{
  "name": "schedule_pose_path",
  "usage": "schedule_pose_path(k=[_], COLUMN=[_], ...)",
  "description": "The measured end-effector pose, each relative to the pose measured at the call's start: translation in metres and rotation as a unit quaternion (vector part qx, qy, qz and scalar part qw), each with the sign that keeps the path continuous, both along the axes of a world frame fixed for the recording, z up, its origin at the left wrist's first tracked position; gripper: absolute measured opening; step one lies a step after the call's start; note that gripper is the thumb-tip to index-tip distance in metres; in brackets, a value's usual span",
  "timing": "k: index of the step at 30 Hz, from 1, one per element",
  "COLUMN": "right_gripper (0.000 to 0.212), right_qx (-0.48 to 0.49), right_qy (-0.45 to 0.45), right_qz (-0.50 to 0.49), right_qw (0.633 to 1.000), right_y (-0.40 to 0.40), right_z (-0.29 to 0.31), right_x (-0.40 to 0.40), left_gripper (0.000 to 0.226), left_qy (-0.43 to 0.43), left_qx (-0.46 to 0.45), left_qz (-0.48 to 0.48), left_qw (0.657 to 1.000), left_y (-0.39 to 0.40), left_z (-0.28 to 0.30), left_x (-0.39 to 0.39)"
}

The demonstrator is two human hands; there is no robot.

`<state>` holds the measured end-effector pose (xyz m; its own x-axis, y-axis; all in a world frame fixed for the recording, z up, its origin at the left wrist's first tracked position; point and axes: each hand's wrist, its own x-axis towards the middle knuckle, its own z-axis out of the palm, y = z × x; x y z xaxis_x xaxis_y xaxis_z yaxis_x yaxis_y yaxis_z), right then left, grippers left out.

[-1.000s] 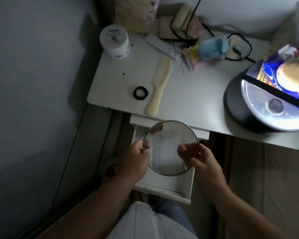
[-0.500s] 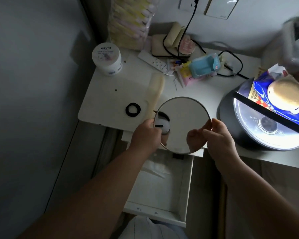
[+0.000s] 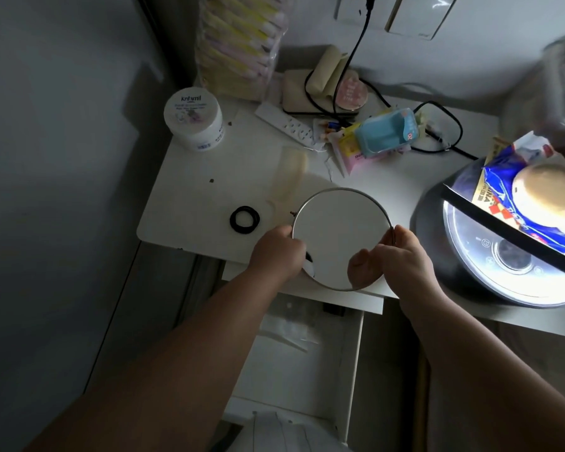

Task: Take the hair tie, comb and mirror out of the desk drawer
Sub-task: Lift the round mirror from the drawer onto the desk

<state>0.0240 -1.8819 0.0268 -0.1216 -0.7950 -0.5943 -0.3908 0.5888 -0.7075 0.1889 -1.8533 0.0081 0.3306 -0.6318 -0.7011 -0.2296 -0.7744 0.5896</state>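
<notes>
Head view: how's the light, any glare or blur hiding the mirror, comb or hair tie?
Head view: dim overall; the glowing round appliance at right blows out to white glare. The mirror, held by the left hand and right hand, reads sharp. The comb is smeared pale; the hair tie is clear. The drawer lies in shadow.
</notes>
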Motion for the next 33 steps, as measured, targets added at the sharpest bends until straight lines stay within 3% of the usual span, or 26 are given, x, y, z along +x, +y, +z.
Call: schedule_pose_path(k=[12,23,29,33], right_gripper=[0.014,0.024,0.041,0.032], right_qx=[0.019,0.009,0.005,0.001], right_qy=[0.036,0.071,0.115,0.104], right_qz=[0.005,0.036,0.047,0.044], right_qw=[0.999,0.997,0.992,0.994], right_y=[-0.008,-0.012,-0.022,-0.022], right_z=[-0.01,-0.005,-0.015,-0.014], right_x=[0.0,0.002,0.005,0.004], left_gripper=[0.022,0.026,0.026,0.025], left_qy=[-0.012,-0.021,-0.017,-0.019], left_qx=[0.015,0.019,0.012,0.011], left_qz=[-0.017,-0.029,-0.022,-0.019], left_qw=[1.0,0.999,1.0,1.0], left_y=[-0.012,-0.016,-0.015,-0.011], left_z=[-0.013,-0.023,-0.022,-0.021], left_x=[-0.003,0.0,-0.004,-0.007])
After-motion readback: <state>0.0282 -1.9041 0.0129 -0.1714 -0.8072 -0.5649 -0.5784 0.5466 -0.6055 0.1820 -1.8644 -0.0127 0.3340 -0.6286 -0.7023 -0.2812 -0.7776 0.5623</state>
